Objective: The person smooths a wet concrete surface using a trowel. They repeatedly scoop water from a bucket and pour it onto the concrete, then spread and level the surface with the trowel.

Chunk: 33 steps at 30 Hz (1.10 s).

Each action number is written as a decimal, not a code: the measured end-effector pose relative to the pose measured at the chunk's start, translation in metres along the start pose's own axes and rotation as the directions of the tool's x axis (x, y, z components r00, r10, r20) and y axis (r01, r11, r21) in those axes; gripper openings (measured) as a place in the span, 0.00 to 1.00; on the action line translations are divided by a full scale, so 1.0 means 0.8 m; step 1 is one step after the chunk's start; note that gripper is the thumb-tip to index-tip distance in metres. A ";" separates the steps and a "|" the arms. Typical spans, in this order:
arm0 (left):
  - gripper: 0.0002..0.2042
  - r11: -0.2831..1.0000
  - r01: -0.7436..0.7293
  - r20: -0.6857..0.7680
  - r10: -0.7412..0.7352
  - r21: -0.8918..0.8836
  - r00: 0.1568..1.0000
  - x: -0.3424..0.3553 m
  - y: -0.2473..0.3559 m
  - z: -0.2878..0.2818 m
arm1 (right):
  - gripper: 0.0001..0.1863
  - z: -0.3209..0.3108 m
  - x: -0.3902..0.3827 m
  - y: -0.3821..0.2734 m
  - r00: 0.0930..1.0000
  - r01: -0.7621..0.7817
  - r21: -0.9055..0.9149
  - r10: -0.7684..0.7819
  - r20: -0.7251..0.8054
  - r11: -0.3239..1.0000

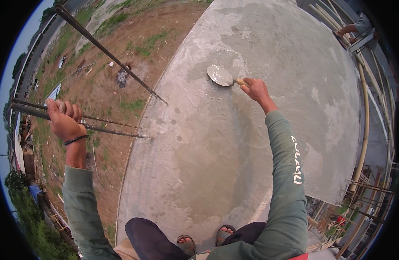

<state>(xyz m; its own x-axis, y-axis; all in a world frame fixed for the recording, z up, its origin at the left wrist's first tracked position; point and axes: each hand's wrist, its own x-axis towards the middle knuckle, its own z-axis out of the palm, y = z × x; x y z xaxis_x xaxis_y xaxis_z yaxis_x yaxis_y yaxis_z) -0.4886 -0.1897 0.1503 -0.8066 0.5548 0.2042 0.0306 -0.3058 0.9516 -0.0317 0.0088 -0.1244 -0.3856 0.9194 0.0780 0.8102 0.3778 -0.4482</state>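
Note:
My right hand [256, 92] is closed round the short wooden handle of a trowel [219, 75] with a rounded blade. Wet grey cement coats the blade, which is held over the concrete slab [199, 160]; whether it touches the surface I cannot tell. On the left, my left hand [66, 119] is wrapped round upright steel rebar [31, 110] rising from the slab's edge. At least one bar runs through the fist, and fingers hide part of the grip. Another rebar [108, 52] stands just beyond it, apart from the hand. Darker damp patches and a whitish splash mark the slab.
Beyond the slab's left edge lies lower ground [108, 82] of brown soil and grass. Bamboo poles [362, 130] line the right side, where another person [359, 28] sits at the far corner. My sandalled feet [225, 233] are on the slab's near part.

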 end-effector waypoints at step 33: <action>0.23 1.000 0.005 -0.034 -0.005 0.000 0.999 0.007 -0.003 -0.001 | 0.16 0.035 0.164 0.019 0.754 -0.616 0.030 0.600 -0.267 0.787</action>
<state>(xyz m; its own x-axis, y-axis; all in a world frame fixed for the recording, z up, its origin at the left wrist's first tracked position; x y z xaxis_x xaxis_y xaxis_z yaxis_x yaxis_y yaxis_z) -0.4936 -0.1869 0.1492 -0.8262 0.5300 0.1913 0.0263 -0.3029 0.9527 -0.0824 0.1322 -0.1454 0.3131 0.9493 0.0280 0.8622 -0.2717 -0.4275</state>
